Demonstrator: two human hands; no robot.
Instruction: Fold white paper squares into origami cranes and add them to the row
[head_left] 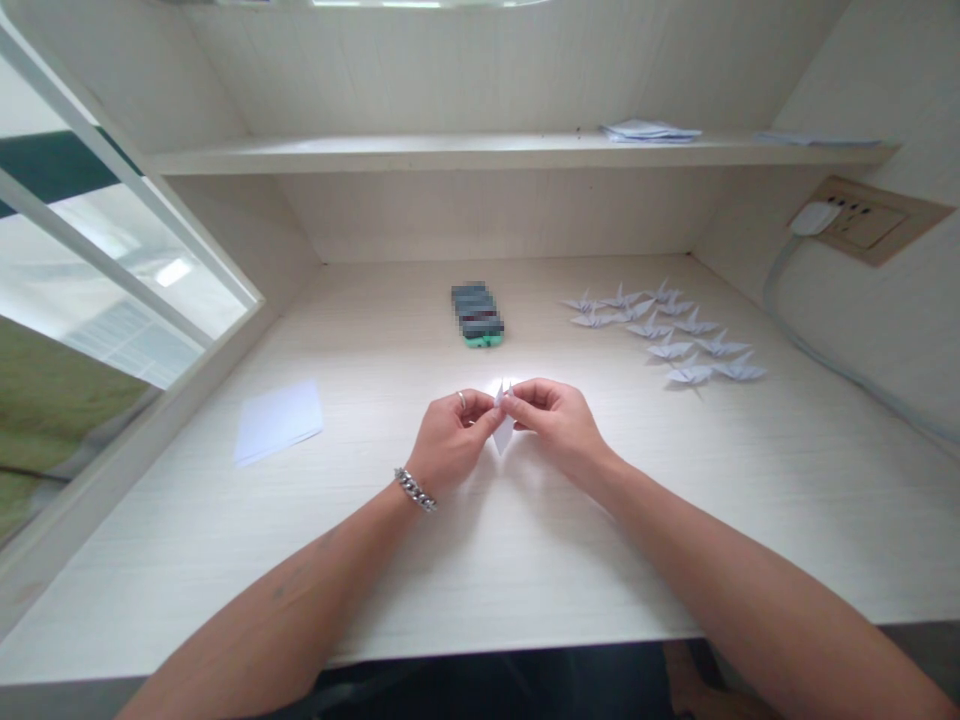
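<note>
My left hand [452, 440] and my right hand [559, 425] meet above the pale wooden desk [480, 560], pinching a partly folded white paper piece [503, 420] between them. Its pointed lower end hangs below my fingers, and much of its upper part is hidden by them. A ring sits on a left finger, and a chain bracelet [415, 489] circles my left wrist. Left of my hands lies a small stack of white paper squares [279, 423]. Several folded paper cranes [660, 333] stand in rows to the right.
A phone with a green case and blurred back [478, 314] lies ahead of my hands. Above is a shelf [450, 155] holding loose papers [649, 131]. A wall socket with a white plug [814, 218] and a grey cable lie right; a window runs along the left.
</note>
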